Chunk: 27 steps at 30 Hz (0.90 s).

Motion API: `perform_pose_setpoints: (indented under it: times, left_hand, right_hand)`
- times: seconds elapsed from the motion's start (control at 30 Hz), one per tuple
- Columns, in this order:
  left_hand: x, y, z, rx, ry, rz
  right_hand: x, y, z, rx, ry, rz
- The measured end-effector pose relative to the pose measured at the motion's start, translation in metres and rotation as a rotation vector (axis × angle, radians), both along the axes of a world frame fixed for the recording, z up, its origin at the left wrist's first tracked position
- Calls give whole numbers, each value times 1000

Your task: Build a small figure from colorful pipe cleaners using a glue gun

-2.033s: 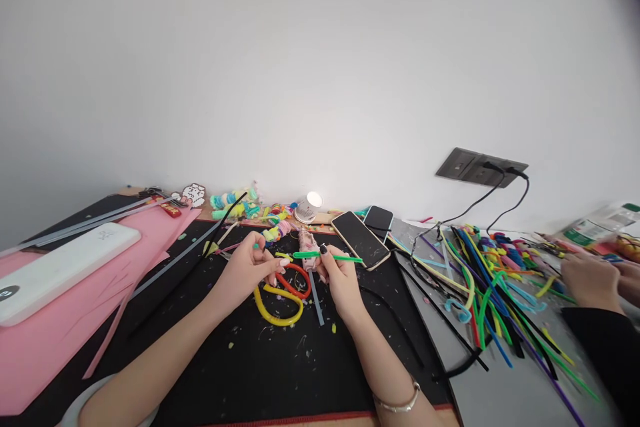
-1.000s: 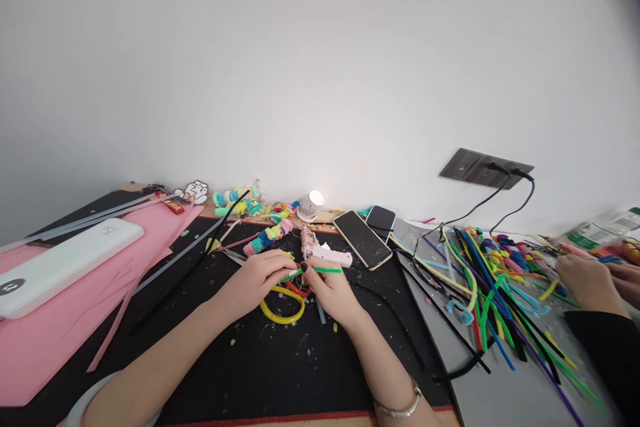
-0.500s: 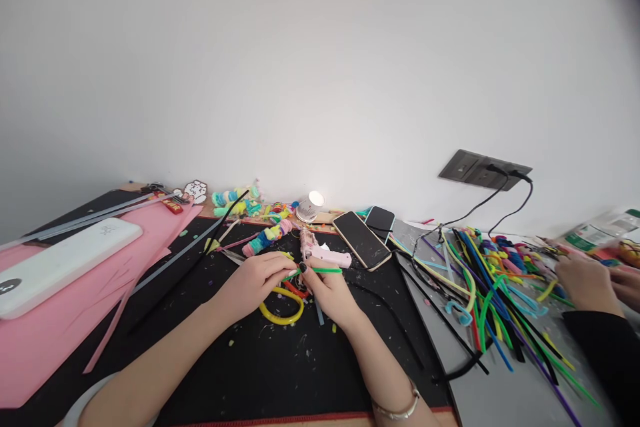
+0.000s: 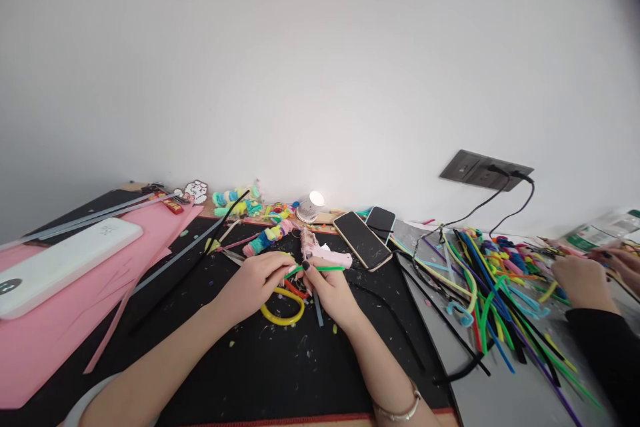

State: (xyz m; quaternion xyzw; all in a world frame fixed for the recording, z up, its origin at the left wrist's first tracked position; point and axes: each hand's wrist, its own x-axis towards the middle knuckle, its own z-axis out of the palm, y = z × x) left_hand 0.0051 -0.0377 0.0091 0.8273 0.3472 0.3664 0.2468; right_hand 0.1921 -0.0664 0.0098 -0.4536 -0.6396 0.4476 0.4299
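Observation:
My left hand (image 4: 255,283) and my right hand (image 4: 327,290) meet over a black mat (image 4: 280,360), both pinched on a thin green pipe cleaner (image 4: 320,269) that sticks out to the right. Under my fingers lie a yellow loop (image 4: 283,313) and a red loop (image 4: 295,290) of pipe cleaner. A pink glue gun (image 4: 323,252) lies just behind my right hand.
Two phones (image 4: 363,239) lie behind the glue gun. Pink sheets (image 4: 45,340) and a white flat device (image 4: 60,263) fill the left. A heap of coloured pipe cleaners (image 4: 495,287) lies right, where another person's hands (image 4: 585,277) work. Cables run to a wall socket (image 4: 483,168).
Two seconds ago my hands held the green pipe cleaner raised; they have since dropped to the mat and drawn closer together. The other person's hands keep shifting at the right.

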Motion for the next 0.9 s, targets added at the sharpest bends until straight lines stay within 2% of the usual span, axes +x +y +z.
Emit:
perform_pose_setpoints:
  times: [0.2, 0.33, 0.4, 0.5, 0.73, 0.9]
  left_hand:
    - [-1, 2, 7, -139, -37, -2]
    - [0, 3, 9, -389, -60, 8]
    - [2, 2, 9, -520, -94, -30]
    - [4, 2, 8, -635, -180, -98]
    - [5, 5, 2, -693, -250, -133]
    - [5, 7, -4, -769, -326, -106]
  right_hand:
    - [3, 2, 1, 9, 30, -23]
    - [7, 3, 2, 48, 41, -21]
    - [8, 2, 2, 60, 34, 1]
    - [8, 1, 3, 49, 37, 26]
    - [6, 5, 1, -69, 157, 19]
    - [4, 7, 1, -94, 223, 25]
